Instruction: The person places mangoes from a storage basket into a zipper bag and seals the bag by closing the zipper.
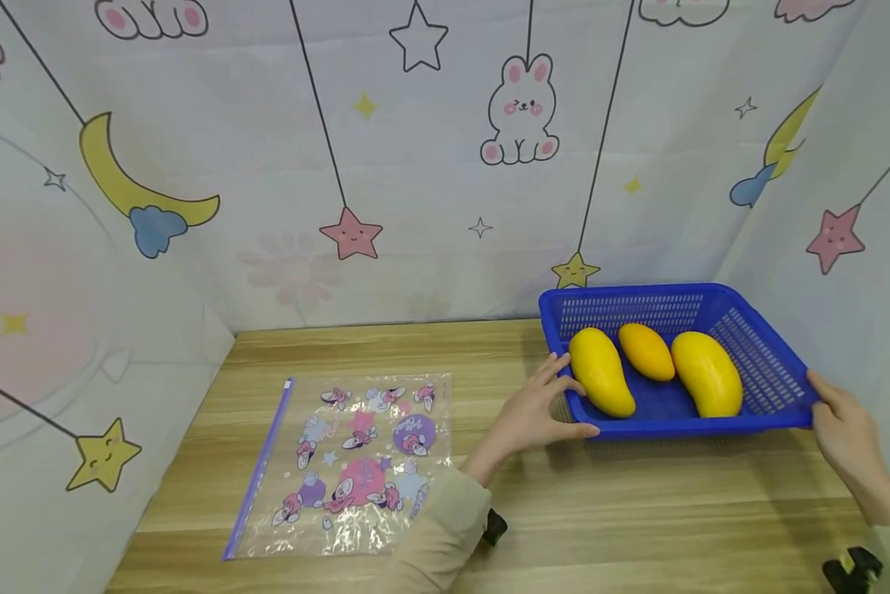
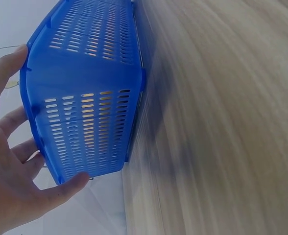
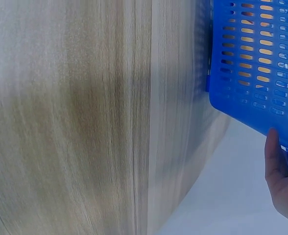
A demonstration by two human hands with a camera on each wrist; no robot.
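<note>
You have the blue slotted plastic basket [image 1: 756,363] by both ends: your left hand [image 1: 534,412] grips its left rim, thumb under; your right hand [image 1: 849,433] seems curled on the right corner, though that view is poor. It sits far right on the wooden surface [image 1: 638,503], long axis left-right, holding three yellow mangoes [image 1: 600,371]. Next, I'd judge, move it level.

Both arms wore beige long sleeves, cuffs ending at the wrists. Left hand [image 1: 529,417] and right hand [image 1: 849,433] were bare. A small black device sat strapped under each wrist.
</note>
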